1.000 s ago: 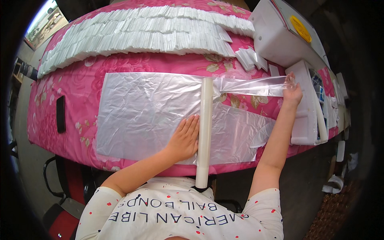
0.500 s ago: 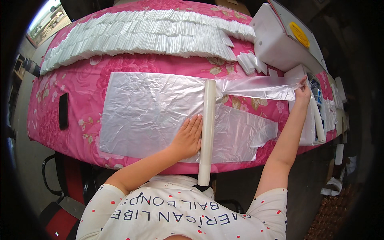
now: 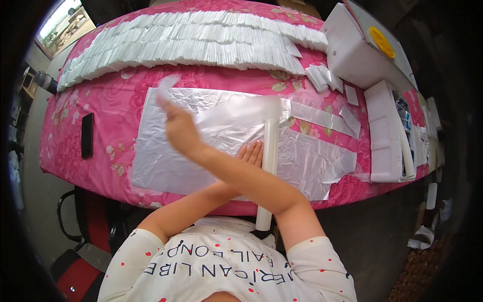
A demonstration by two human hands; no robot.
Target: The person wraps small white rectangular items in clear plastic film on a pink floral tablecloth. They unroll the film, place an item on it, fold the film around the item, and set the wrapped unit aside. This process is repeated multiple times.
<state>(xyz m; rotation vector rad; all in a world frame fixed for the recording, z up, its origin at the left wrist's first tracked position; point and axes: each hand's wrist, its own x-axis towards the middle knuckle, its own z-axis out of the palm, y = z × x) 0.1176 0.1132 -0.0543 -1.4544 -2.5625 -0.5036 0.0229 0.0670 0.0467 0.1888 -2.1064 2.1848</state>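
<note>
A sheet of clear plastic film (image 3: 158,161) lies wrinkled on the table, with a long pale roll (image 3: 271,146) across it. My left hand (image 3: 250,152) rests flat on the film against the roll's left side, fingers outstretched. Crossing over my left arm, my right hand (image 3: 182,132) is raised at the sheet's far left part, closed on the end of a plastic film strip (image 3: 234,110). That strip stretches from the roll's far end to my right hand. Motion blurs the fingers and the strip's tip. My right forearm hides part of the roll.
Rows of folded white packets (image 3: 186,48) line the far side of the pink floral tablecloth (image 3: 65,136). A black phone (image 3: 87,136) lies at left. White foam boxes (image 3: 385,136) stand at right, near loose packets (image 3: 323,78) and a cut film strip (image 3: 324,119).
My right hand has swept from the far right to the left across my left arm, carrying a film strip. A separate strip now lies right of the roll. My left hand stays by the roll.
</note>
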